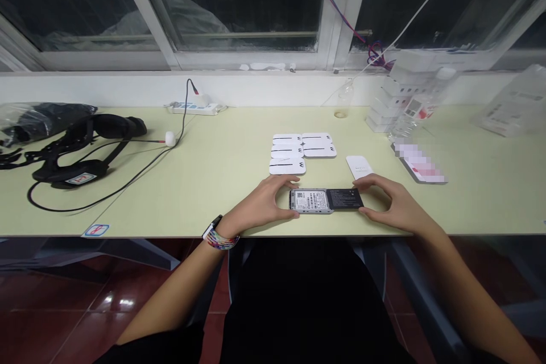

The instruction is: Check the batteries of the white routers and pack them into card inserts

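Note:
My left hand (273, 202) grips the left end of a small pocket device (310, 201) between thumb and fingers. The device lies flat near the table's front edge, its open back showing a printed white label. A flat black battery (343, 199) butts against the device's right end; whether it overlaps the device I cannot tell. My right hand (390, 205) pinches the battery's outer end. Just beyond the right fingers lies a white back cover (359, 167). Several closed white devices (288, 151), marked with a black line and a letter, sit in two columns farther back.
A black headset (85, 151) with a cable lies at left, near a power strip (196, 108). Stacked white boxes (386, 105), a plastic bottle (420, 108) and a flat box (418, 162) stand or lie at right. Windows rise behind the table (230, 170).

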A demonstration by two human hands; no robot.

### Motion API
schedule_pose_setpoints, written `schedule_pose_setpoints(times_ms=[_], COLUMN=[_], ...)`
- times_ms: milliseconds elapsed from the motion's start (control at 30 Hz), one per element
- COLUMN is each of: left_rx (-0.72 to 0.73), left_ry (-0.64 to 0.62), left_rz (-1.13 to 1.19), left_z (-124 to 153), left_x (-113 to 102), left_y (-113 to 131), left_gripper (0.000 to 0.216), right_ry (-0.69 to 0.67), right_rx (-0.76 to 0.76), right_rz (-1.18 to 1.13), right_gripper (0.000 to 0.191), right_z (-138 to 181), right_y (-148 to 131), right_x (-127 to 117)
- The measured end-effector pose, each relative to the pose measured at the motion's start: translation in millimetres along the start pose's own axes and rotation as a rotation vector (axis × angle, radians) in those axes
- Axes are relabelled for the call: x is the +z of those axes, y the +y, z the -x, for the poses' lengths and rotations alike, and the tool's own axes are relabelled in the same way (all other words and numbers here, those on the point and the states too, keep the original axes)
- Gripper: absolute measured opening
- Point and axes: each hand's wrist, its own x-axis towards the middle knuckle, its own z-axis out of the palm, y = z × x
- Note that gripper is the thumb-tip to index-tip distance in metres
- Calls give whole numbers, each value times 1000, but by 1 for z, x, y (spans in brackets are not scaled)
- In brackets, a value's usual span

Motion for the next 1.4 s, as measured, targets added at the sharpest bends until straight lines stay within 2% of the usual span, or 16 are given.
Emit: schedule_pose_setpoints(times_ms=[233,333,433,667,800,1033,1267,1333,1400], left_rx=[15,28,34,37,46,50,43,19,-12], left_ry=[8,10,14,12,18,14,22,29,32], left_rz=[-3,-13,-21,-30,-21,-16,-20,-3,27], left_z=[0,0,-1,0,0,1,1,1,0], left_x=[1,1,1,1,2,2,2,3,5], left_y=[-3,-5,-6,-5,-7,-6,-4,-5,-6], left_gripper=[70,74,76,75,76,75,72,79,95], right_ry=[41,118,126,-58,-160,-221,-275,-312,-329], right_rx=[-46,-115,-169,-268,-316,-332,-342,-321,-328], right_rz=[-14,-57,-117,-278,-214,-140,-86,-34,9], right_gripper=[35,32,34,46,48,46,29,24,21], right_z=[-2,-11,-27,-65,-80,-94,-96,-94,-92], right_y=[-4,-12,-24,-53,-62,-76,-80,-78,-74], right_x=[1,4,8,22,27,30,40,47,54])
